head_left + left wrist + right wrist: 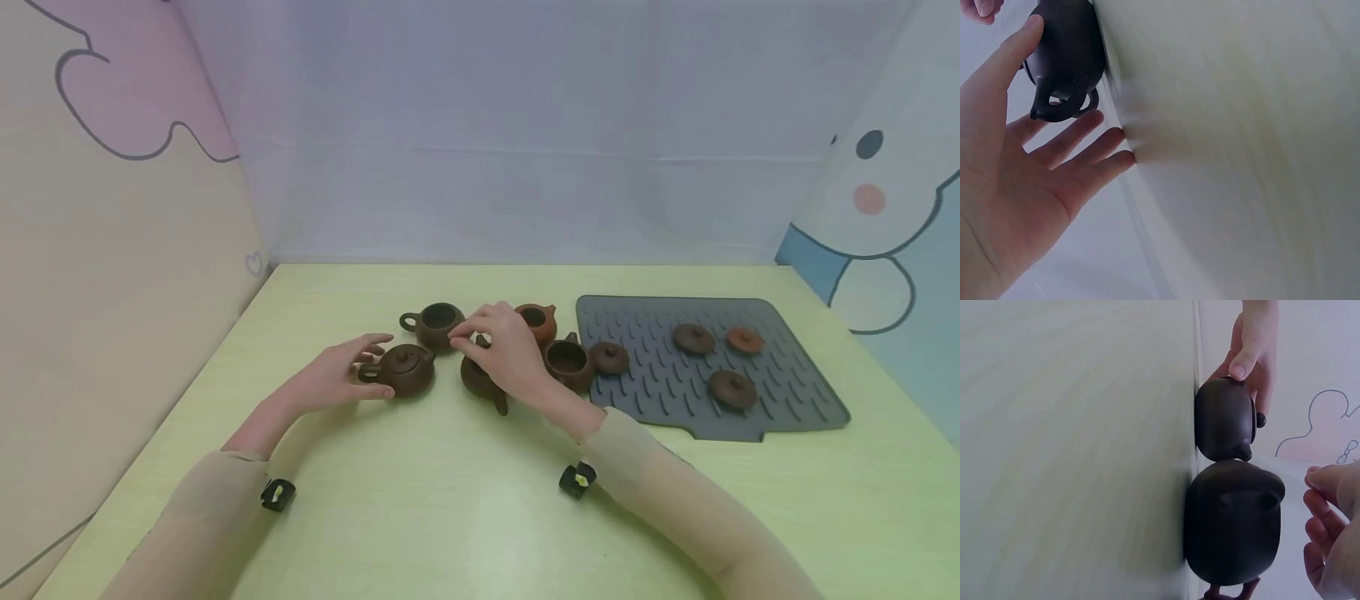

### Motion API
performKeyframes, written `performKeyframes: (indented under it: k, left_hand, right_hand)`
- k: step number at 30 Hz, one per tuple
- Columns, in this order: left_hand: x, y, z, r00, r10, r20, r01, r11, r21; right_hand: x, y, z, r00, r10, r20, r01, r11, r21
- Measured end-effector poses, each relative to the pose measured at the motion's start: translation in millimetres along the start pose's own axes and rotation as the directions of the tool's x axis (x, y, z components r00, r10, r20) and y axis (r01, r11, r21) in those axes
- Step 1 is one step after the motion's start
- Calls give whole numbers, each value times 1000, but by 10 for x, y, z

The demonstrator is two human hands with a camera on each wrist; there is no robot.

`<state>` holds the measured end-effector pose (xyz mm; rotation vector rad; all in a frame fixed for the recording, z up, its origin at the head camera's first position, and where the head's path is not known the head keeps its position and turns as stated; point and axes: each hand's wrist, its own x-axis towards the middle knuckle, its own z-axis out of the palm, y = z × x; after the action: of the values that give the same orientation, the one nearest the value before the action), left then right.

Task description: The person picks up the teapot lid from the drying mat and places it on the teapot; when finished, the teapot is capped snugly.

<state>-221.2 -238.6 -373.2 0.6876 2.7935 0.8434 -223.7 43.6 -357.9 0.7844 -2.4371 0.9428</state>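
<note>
My left hand (pixel 341 375) lies flat on the green table (pixel 450 500) with straight fingers. Its thumb and fingertips touch a dark brown lidded teapot (pixel 408 372). In the left wrist view that teapot (pixel 1066 50) stands just past the open palm (pixel 1035 169), handle toward the fingers. My right hand (pixel 502 350) hovers over a second dark teapot (pixel 478 382), fingers loosely curled with nothing seen in them. The right wrist view shows this teapot (pixel 1232 525) close up, the lidded one (pixel 1222 425) behind it, and my right fingers (pixel 1329 531) at the edge.
An open dark teapot (pixel 438 323), a reddish one (pixel 538 321) and a brown one (pixel 567 364) stand behind the hands. A grey ribbed mat (pixel 787 392) at the right carries several lids, one (pixel 609 357) at its left edge. Printed walls enclose the table.
</note>
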Motion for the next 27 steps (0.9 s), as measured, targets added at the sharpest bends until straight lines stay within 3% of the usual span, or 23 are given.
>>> performKeyframes:
  k: [11,14,18,21,27]
  left_hand:
    - [20,171,51,986,78,-150,-53,985,166]
    - [44,267,78,970,135,-201,-90,972,216]
    - [93,390,134,936,243,-255,-171,947,273]
    - [136,475,183,920,290,-263,-207,931,301]
    - [245,621,283,912,328,-246,-235,909,344]
  right_hand:
    - [-175,163,-261,996,-76,-54,76,997,-2]
    - [-210,198,-344,993,-92,-70,91,996,-10]
    - [-264,254,-448,988,-118,-98,115,993,-36]
    - [-306,306,-516,984,-138,-116,131,989,-67]
    - [-414,406,-666,976,-159,-148,145,984,-99]
